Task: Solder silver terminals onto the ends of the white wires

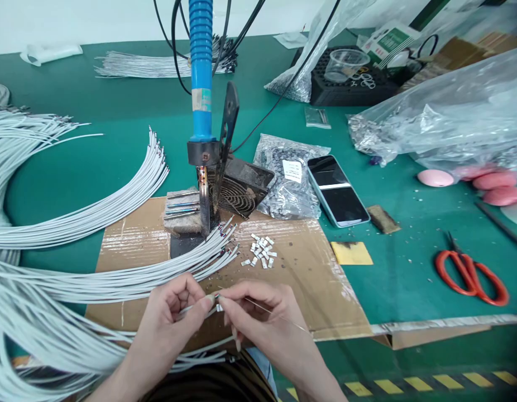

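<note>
Both hands meet over the brown cardboard [292, 279]. My left hand [170, 318] pinches the end of a white cable [210, 311] between thumb and forefinger. Close against it, my right hand [267, 312] is closed with a thin silvery wire [258, 305] running back through its fingers. A tiny white piece [219, 307] shows between the fingertips; which hand bears it I cannot tell. Just beyond lies a small pile of white connectors [262, 251]. A bundle of white cables [128, 285] stretches in from the left, its ends beside a blue-handled soldering iron [202, 72] mounted upright.
Behind the iron sits a small black fan [237, 190]. To its right are a bag of small parts [283, 173], a phone [339, 191] and a yellow sponge [351, 253]. Red-handled scissors [472, 276] lie at right. More cable bundles [15, 151] cover the left side.
</note>
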Tool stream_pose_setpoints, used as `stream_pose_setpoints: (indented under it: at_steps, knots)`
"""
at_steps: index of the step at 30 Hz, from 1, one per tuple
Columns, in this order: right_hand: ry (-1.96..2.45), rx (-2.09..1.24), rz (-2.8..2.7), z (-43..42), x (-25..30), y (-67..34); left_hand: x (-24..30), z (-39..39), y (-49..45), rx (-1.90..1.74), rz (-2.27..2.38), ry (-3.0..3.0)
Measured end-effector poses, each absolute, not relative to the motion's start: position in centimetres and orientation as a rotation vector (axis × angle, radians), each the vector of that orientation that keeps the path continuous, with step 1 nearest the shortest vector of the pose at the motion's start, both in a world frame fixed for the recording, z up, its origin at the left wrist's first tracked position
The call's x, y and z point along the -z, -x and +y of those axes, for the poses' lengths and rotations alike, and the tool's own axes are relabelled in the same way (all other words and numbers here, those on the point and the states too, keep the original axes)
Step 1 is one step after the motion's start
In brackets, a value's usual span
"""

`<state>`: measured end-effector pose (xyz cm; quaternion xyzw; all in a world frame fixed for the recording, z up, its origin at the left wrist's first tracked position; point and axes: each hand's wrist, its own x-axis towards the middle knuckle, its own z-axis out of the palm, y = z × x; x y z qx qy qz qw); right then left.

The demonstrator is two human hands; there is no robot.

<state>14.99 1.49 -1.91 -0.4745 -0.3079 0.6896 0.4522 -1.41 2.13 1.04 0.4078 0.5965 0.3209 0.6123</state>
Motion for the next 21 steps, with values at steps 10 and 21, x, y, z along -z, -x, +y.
stream_pose_setpoints:
  at_steps: [10, 21]
  knots:
    - [1.301, -1.119, -0.945, 0.5, 2.3, -12.0, 0.0, 1.1, 0.7, -0.914, 1.261, -0.854]
    - [1.161, -1.022, -1.399, 1.2, 1.6, -14.3, -1.2, 2.6, 0.8, -0.96, 1.419, -0.69]
